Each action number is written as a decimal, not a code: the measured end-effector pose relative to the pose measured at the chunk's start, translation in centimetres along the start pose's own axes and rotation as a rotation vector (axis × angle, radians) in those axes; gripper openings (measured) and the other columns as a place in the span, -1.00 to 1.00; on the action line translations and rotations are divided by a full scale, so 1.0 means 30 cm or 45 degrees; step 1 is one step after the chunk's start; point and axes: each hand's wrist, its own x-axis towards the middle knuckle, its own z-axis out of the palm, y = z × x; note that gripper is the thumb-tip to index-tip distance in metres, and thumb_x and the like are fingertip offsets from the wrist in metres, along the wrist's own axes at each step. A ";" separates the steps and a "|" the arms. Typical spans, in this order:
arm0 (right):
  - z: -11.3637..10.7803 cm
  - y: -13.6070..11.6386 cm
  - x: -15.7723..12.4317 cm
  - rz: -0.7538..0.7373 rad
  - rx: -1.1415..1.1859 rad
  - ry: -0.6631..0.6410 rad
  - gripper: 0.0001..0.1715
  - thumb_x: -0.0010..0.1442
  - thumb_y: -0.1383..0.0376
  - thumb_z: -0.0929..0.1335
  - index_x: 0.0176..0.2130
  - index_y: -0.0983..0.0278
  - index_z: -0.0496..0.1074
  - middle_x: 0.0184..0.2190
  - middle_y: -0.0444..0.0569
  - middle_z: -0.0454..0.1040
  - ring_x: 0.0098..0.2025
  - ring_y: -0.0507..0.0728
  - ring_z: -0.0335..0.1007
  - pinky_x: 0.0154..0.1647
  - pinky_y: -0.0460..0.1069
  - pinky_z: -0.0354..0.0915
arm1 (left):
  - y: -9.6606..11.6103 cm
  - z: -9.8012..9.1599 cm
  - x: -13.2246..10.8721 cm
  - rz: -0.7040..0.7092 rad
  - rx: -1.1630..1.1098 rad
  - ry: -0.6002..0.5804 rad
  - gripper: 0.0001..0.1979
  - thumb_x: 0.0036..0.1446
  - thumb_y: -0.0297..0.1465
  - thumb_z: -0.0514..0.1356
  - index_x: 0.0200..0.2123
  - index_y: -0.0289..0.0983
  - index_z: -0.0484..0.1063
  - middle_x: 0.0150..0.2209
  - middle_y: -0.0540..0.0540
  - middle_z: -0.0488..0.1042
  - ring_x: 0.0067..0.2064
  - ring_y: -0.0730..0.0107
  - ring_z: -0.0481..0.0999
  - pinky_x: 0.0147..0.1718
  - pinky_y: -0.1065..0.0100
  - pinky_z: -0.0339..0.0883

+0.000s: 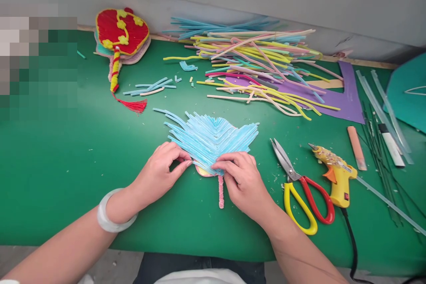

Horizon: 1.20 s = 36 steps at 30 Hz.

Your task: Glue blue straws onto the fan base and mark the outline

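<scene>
A fan shape covered with light blue pipe cleaners [209, 135] lies flat on the green table [66, 164], its pink fuzzy handle [221, 191] pointing toward me. My left hand [161, 171] pinches the lower left edge of the blue strips with thumb and fingertips. My right hand [241, 177] presses curled fingers on the lower right edge, just above the handle. Both hands touch the fan near its base.
Scissors with red and yellow handles [299, 191] and a yellow glue gun [336, 173] lie to the right. A heap of coloured pipe cleaners [256, 62] and purple paper [349, 97] sit behind. A finished red and yellow fan [121, 33] rests at back left. Glue sticks [382, 111] lie far right.
</scene>
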 end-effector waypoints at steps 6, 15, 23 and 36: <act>-0.002 -0.009 0.005 0.045 0.026 0.009 -0.70 0.28 0.51 0.26 -0.11 0.21 0.45 -0.15 -0.03 0.52 -0.06 0.15 0.36 0.00 0.11 0.17 | -0.004 0.002 -0.004 0.004 0.012 -0.004 -0.89 0.28 -0.38 0.17 -0.32 -0.22 0.45 -0.37 -0.01 0.46 -0.27 0.34 0.39 -0.24 0.29 0.26; -0.001 -0.001 0.004 0.056 0.028 -0.001 -0.67 0.30 0.51 0.21 -0.11 0.19 0.44 -0.14 -0.03 0.53 -0.06 0.16 0.38 -0.02 0.10 0.20 | 0.001 0.002 0.001 -0.007 0.018 -0.004 -0.88 0.28 -0.36 0.16 -0.32 -0.21 0.45 -0.38 -0.02 0.46 -0.28 0.33 0.40 -0.24 0.27 0.27; 0.000 0.000 0.002 0.037 0.005 0.000 -0.60 0.23 0.55 0.22 -0.14 0.16 0.48 -0.14 -0.04 0.52 -0.06 0.16 0.37 -0.03 0.10 0.20 | -0.003 0.004 -0.001 -0.009 0.016 -0.007 -0.88 0.28 -0.36 0.16 -0.33 -0.22 0.45 -0.37 -0.02 0.46 -0.28 0.33 0.40 -0.24 0.27 0.27; 0.001 0.000 0.001 -0.040 -0.108 -0.008 -0.62 0.24 0.53 0.26 -0.23 0.14 0.56 -0.15 -0.01 0.50 -0.07 0.17 0.35 -0.05 0.11 0.19 | 0.003 0.001 0.002 -0.018 0.038 -0.015 -0.88 0.27 -0.36 0.16 -0.34 -0.22 0.44 -0.37 -0.03 0.45 -0.28 0.32 0.40 -0.24 0.28 0.28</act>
